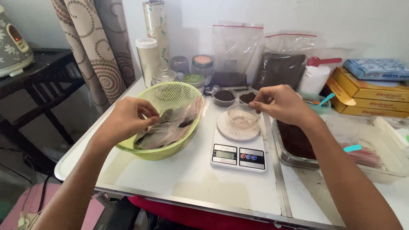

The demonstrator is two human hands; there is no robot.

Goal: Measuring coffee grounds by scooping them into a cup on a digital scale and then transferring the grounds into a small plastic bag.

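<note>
My left hand (pixel 128 119) reaches into a green mesh basket (pixel 170 91) full of small clear packets (pixel 170 127), and its fingers pinch one of them at the basket's left rim. My right hand (pixel 281 104) hovers just behind a small glass bowl (pixel 242 116) that stands on a white digital kitchen scale (pixel 238 155). Thumb and forefinger are pinched together above the bowl's far rim; I cannot tell whether they hold anything. Two small cups of dark powder (pixel 224 96) stand right behind the scale.
A metal tray of dark powder (pixel 294 142) and a clear tub (pixel 383 157) lie to the right. Zip bags (pixel 279 68), jars (pixel 203 66), a red scoop (pixel 324 61) and stacked yellow boxes (pixel 370 91) line the back wall. The table's left edge borders a curtain (pixel 98 47).
</note>
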